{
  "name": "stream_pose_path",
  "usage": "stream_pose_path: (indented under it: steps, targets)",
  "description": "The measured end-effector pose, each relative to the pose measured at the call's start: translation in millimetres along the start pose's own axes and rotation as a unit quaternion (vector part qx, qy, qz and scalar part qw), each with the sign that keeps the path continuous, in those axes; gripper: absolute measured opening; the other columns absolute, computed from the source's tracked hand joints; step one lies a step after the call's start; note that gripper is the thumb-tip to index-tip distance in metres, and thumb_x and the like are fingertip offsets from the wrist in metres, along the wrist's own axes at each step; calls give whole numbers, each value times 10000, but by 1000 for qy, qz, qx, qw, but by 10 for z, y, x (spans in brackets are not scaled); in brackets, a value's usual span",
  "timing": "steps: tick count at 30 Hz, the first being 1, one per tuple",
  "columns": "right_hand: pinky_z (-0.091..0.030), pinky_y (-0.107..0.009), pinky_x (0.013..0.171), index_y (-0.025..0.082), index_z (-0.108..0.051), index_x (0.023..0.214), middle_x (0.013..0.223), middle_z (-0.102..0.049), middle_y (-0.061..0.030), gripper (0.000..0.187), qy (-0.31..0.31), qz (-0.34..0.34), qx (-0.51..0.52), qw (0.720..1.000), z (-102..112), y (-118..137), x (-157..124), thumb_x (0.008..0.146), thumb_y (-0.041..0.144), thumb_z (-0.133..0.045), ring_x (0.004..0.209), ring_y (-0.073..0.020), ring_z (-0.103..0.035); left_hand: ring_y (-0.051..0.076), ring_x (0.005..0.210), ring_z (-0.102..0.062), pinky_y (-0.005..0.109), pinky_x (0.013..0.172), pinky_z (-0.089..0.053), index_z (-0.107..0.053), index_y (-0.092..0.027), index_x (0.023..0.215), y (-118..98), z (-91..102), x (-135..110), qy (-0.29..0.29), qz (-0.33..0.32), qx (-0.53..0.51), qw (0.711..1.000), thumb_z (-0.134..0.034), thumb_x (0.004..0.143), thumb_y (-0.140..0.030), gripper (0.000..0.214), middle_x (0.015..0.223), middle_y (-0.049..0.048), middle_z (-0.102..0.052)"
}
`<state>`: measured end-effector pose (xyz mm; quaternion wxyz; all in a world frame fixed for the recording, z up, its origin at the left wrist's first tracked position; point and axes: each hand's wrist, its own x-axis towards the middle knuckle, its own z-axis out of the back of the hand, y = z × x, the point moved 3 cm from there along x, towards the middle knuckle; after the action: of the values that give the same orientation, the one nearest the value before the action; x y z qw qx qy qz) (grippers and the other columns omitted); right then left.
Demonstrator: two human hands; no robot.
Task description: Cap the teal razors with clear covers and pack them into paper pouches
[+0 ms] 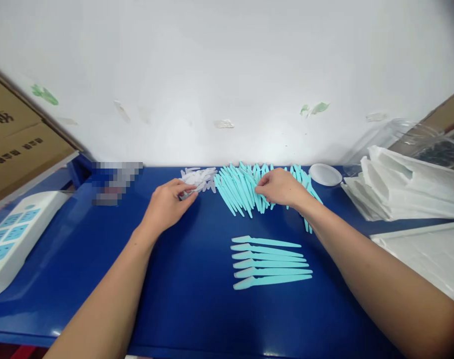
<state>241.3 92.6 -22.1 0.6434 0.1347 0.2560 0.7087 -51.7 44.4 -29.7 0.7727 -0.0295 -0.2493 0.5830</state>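
My left hand [169,203] is at the near edge of a heap of small whitish translucent plastic covers [201,178]. Its thumb and forefinger come close together there; whatever lies between them is too small to make out. Over a pile of turquoise eyebrow razors [234,187], my right hand [278,188] pinches one razor between thumb and fingers. Closer to me, several turquoise razors [274,263] lie in a row, roughly parallel, with blade ends to the left and handles to the right.
A round white lid [325,175] lies at the back right, beside white plastic bags [410,187]. A white power strip [15,239] is on the left of the blue table [189,309], near a cardboard box [21,134]. A white wall [227,75] rises behind.
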Motion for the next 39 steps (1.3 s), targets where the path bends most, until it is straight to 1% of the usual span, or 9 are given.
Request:
stream_pose_path:
  steps: [4, 7, 15, 19, 24, 29, 34, 37, 39]
  targets:
    - [-393, -258, 494, 186, -669, 743, 638, -638, -3, 107, 18, 8, 67, 998, 161, -39, -203, 777, 281, -635, 546, -133, -563, 308, 1132, -581, 443, 913, -449, -680, -247, 1331, -175, -202, 45, -2, -79, 77, 994, -547, 984, -299, 375, 1319, 103, -650]
    - [-341, -248, 463, 199, -655, 790, 644, -632, 11, 137, 71, 15, 137, 988, 232, -95, -461, 809, 334, -648, 527, -111, -499, 362, 1236, -509, 516, 909, -407, -671, -271, 1338, -302, -277, 54, 13, -133, 164, 977, -460, 1002, -161, 412, 1453, 79, -593]
    - [-482, -299, 710, 190, -646, 961, 804, -696, -22, 174, 173, 31, 259, 950, 158, -201, -836, 865, 334, -657, 753, -166, -647, 330, 1117, -615, 489, 897, -459, -765, -192, 1132, -425, -97, -41, 96, -174, 202, 959, -464, 1012, -190, 323, 1236, 96, -725]
    - [-455, -290, 656, 192, -638, 946, 775, -647, 2, 122, 194, 32, 230, 953, 119, -221, -848, 874, 290, -626, 698, -142, -588, 289, 1086, -664, 421, 894, -522, -734, -171, 1216, -446, -48, -73, 160, -153, 163, 962, -415, 1017, -192, 377, 1328, 109, -666]
    - [-351, -270, 567, 207, -605, 889, 672, -489, 59, 52, 200, 48, 203, 957, 89, -220, -855, 888, 251, -576, 601, -104, -415, 274, 947, -683, 392, 789, -532, -749, -197, 1156, -493, -1, -103, 196, -122, 132, 964, -436, 1015, -261, 349, 1128, 108, -694]
    - [-353, -271, 576, 204, -591, 900, 684, -471, 61, 49, 205, 55, 203, 956, 60, -221, -854, 901, 246, -567, 610, -102, -398, 201, 757, -653, 330, 687, -526, -709, -234, 1087, -518, 11, -146, 222, 12, -91, 971, -593, 968, -415, 246, 908, 33, -717]
    - [-337, -267, 556, 198, -596, 888, 687, -469, 53, 136, 212, 70, 211, 952, 26, -226, -860, 943, 316, -557, 608, -101, -385, 173, 775, -703, 308, 736, -599, -687, -209, 1157, -586, -113, -176, 208, 167, -420, 868, -726, 897, -455, 360, 891, 22, -724]
    - [-335, -261, 553, 194, -600, 895, 700, -479, 49, 180, 212, 71, 219, 950, 19, -226, -866, 957, 358, -561, 613, -98, -388, 160, 754, -712, 282, 702, -611, -675, -204, 1198, -613, -190, -188, 209, 228, -507, 804, -785, 864, -399, 401, 827, 7, -716]
    - [-333, -259, 552, 194, -602, 896, 699, -476, 49, 191, 212, 68, 223, 949, 16, -227, -870, 961, 369, -562, 610, -97, -384, 145, 745, -703, 266, 691, -609, -653, -223, 1295, -622, -222, -198, 223, 240, -525, 785, -782, 873, -378, 468, 826, -1, -712]
